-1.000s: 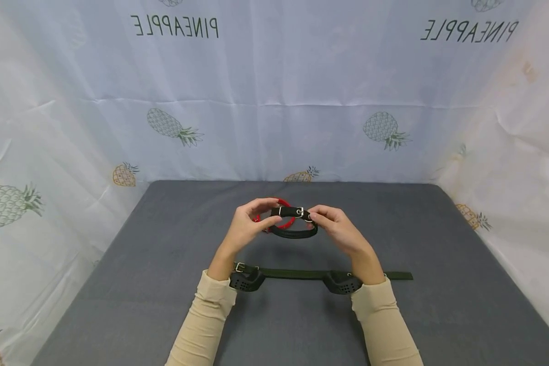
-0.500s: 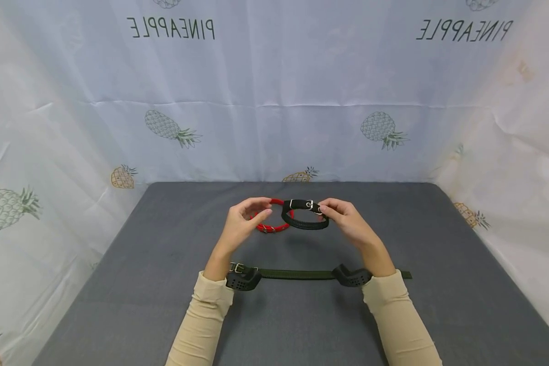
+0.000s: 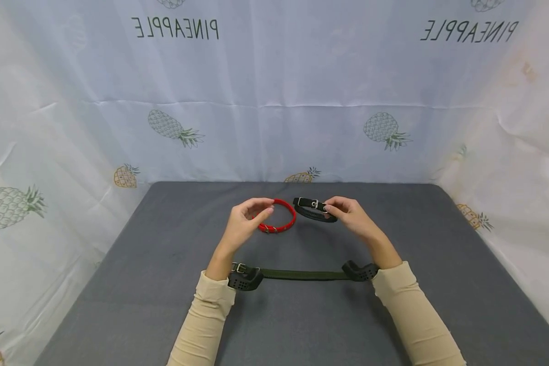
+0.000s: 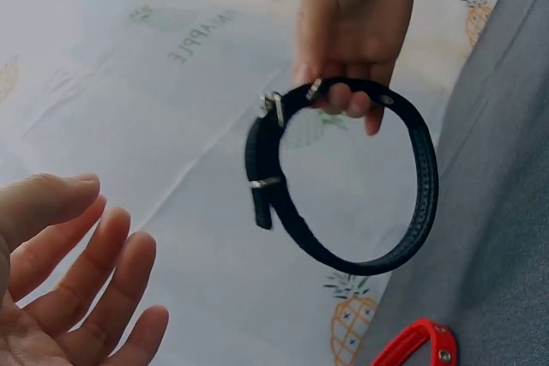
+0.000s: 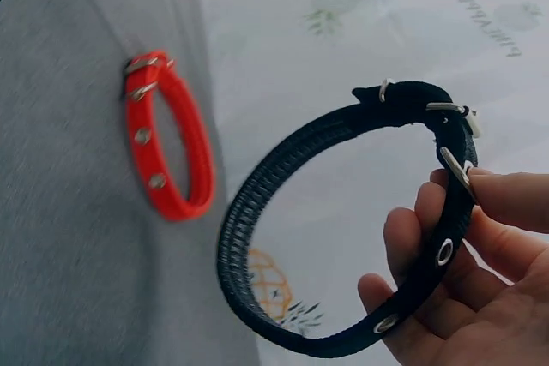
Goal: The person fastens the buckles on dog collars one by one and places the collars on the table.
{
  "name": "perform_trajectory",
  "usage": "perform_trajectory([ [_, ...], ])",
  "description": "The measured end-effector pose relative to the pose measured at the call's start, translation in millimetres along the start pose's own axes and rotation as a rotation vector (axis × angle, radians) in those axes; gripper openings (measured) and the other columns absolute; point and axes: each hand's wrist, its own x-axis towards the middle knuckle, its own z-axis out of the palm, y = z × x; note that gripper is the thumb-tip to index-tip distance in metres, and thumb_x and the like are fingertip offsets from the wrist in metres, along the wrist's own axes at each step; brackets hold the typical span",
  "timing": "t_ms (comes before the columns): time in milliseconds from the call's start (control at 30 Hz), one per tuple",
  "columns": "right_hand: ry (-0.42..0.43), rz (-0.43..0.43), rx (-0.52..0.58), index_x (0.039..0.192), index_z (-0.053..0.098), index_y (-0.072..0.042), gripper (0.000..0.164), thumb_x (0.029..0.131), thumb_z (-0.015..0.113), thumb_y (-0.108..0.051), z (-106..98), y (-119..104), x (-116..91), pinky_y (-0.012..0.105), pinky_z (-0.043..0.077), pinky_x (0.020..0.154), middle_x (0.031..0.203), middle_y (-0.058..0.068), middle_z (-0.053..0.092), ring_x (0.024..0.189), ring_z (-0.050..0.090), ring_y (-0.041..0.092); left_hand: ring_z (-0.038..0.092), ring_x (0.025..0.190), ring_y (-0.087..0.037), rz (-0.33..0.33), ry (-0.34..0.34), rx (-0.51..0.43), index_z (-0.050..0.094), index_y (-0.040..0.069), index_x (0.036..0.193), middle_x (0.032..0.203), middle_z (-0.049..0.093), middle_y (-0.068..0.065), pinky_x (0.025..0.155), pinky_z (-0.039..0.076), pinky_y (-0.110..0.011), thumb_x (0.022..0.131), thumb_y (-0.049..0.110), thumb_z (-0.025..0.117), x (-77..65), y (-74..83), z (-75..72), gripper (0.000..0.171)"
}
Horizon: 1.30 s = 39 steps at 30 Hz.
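A black buckled collar (image 3: 314,215), closed into a ring, hangs in the air from my right hand (image 3: 354,218). In the right wrist view, thumb and fingers pinch the black collar (image 5: 283,156) beside its metal D-ring (image 5: 457,173); eyelets show along the band. My left hand (image 3: 242,221) holds nothing, its fingers loosely bent and apart from the black collar in the left wrist view. A red collar (image 3: 285,227), also a closed ring with metal fittings, lies on the table just beyond the left hand, partly hidden by it.
A dark green strap with a buckle (image 3: 302,275) lies straight across the grey table (image 3: 274,325), nearer the body and below both wrists. Black wrist cameras (image 3: 245,279) overlap its ends. A white pineapple-print curtain (image 3: 274,137) stands behind and at both sides.
My left hand has let go of the black collar. The right hand has carried it rightward, away from the left hand, uncovering more of the red collar.
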Motion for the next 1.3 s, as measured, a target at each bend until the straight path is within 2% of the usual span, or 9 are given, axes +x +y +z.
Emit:
perform_trajectory([
  [167,0.029,-0.021,-0.089,0.111,0.061,0.01,0.025,0.099,0.052,-0.01,-3,8,4,0.021,0.048,0.075,0.1,0.024,0.065,0.082,0.06,0.001,0.065,0.093,0.002,0.002,-0.009,0.001,0.065,-0.006,0.114,0.107,0.067,-0.015,0.083,0.052,-0.016,0.091,0.006,0.065,0.6,-1.1,0.0,0.027],
  [233,0.038,-0.037,-0.127,0.111,0.062,0.01,0.024,0.098,0.053,-0.008,-4,11,5,0.019,0.049,0.074,0.102,0.028,0.065,0.08,0.059,-0.003,0.065,0.092,0.001,0.004,-0.012,0.001,0.064,-0.006,0.115,0.108,0.066,-0.019,0.083,0.052,-0.016,0.091,0.006,0.065,0.2,-0.9,0.0,0.027],
  [400,0.045,-0.046,-0.179,0.111,0.063,0.009,0.024,0.098,0.055,-0.009,-5,16,7,0.02,0.049,0.073,0.105,0.03,0.064,0.078,0.054,-0.009,0.064,0.093,0.002,0.008,-0.01,0.015,0.065,-0.005,0.114,0.102,0.066,0.007,0.083,0.052,-0.015,0.091,0.01,0.066,-0.3,-0.5,-0.8,0.027],
  [500,0.061,-0.061,-0.216,0.11,0.064,0.008,0.023,0.097,0.055,-0.01,-5,19,9,0.029,0.05,0.076,0.105,0.029,0.065,0.083,0.058,0.001,0.063,0.092,0.002,0.011,-0.007,0.023,0.065,-0.005,0.114,0.1,0.064,0.014,0.082,0.052,-0.015,0.091,0.01,0.066,-0.6,0.0,-1.3,0.028],
  [667,0.094,-0.082,-0.258,0.11,0.065,0.008,0.023,0.097,0.056,-0.008,-3,30,12,0.049,0.051,0.089,0.111,0.028,0.066,0.1,0.063,0.034,0.061,0.087,0.004,0.009,0.004,0.039,0.066,-0.005,0.113,0.1,0.068,0.002,0.075,0.05,-0.016,0.091,0.007,0.065,-1.1,0.6,-1.4,0.025],
  [733,0.104,-0.082,-0.259,0.109,0.065,0.008,0.022,0.096,0.057,-0.008,-2,33,13,0.054,0.049,0.093,0.113,0.029,0.065,0.107,0.061,0.041,0.059,0.084,0.004,0.005,0.006,0.042,0.066,-0.005,0.113,0.1,0.068,-0.005,0.072,0.049,-0.016,0.091,0.005,0.064,-1.3,0.8,-1.3,0.024],
  [1000,0.15,-0.089,-0.303,0.108,0.068,0.006,0.021,0.094,0.061,-0.008,2,52,17,0.057,0.046,0.096,0.112,0.027,0.066,0.109,0.06,0.043,0.058,0.082,-0.004,-0.013,0.006,0.022,0.066,-0.005,0.112,0.091,0.063,0.015,0.068,0.045,-0.014,0.091,0.004,0.063,-1.7,1.8,-0.9,0.023],
  [1200,0.169,-0.117,-0.349,0.107,0.069,0.005,0.02,0.093,0.062,-0.008,7,63,21,0.053,0.05,0.086,0.107,0.024,0.068,0.102,0.063,0.04,0.057,0.08,-0.001,-0.013,0.009,0.018,0.066,-0.005,0.112,0.096,0.065,-0.006,0.068,0.045,-0.016,0.091,0.004,0.063,-1.1,1.2,-0.5,0.022],
  [1300,0.171,-0.128,-0.37,0.106,0.069,0.004,0.02,0.093,0.063,-0.008,9,65,22,0.051,0.052,0.082,0.106,0.023,0.068,0.1,0.064,0.039,0.057,0.081,-0.004,-0.014,0.007,0.019,0.066,-0.005,0.112,0.096,0.065,-0.007,0.068,0.045,-0.016,0.092,0.004,0.063,-1.1,1.3,-0.4,0.022],
])
